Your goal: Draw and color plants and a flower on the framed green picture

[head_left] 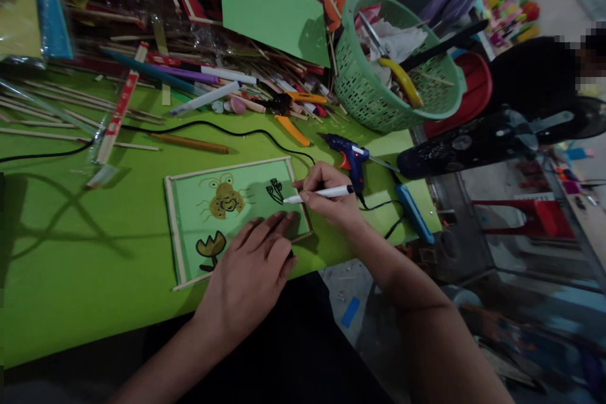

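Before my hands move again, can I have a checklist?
1. White pen with a black end in right hand: ok.
2. Left hand resting on the green rectangular card edged with thin wooden sticks: ok.
3. Pen tip touching the card, beside the black-outlined flowers: cannot tell.
4. Dark blue glue gun with an orange trigger off the card: ok.
5. Glue gun cool: cannot tell; a small red light shows.

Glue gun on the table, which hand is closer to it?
Right. The right hand is just beside the glue gun, holding a marker; the left hand rests farther off, on the framed picture.
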The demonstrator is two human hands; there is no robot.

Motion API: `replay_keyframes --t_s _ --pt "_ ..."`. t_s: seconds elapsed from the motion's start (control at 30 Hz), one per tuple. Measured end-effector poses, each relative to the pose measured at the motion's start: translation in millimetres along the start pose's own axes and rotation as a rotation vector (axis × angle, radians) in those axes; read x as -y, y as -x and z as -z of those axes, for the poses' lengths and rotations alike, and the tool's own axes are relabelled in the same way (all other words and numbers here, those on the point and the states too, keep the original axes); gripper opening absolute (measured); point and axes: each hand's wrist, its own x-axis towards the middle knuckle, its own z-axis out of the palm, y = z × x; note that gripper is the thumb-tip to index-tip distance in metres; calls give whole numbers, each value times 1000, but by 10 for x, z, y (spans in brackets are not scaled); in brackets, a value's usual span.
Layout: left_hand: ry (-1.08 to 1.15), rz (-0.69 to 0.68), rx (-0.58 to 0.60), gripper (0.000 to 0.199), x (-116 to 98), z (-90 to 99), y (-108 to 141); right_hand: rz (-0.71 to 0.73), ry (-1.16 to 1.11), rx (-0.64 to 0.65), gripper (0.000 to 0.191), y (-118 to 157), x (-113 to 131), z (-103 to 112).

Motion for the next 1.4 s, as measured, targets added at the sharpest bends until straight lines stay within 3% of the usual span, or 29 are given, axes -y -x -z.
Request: replay_keyframes --t_s 0.3,0.57,1.4 --pt "-13 1 -12 22 0 5 -11 19 -3 3 20 5 -11 -8" --pt "-24 -5 -8 20 -3 12 -8 0 -34 -126 20 5 -41 4" --pt "-24 -7 -22 20 2 9 -12 -27 19 -109 20 12 -41 3"
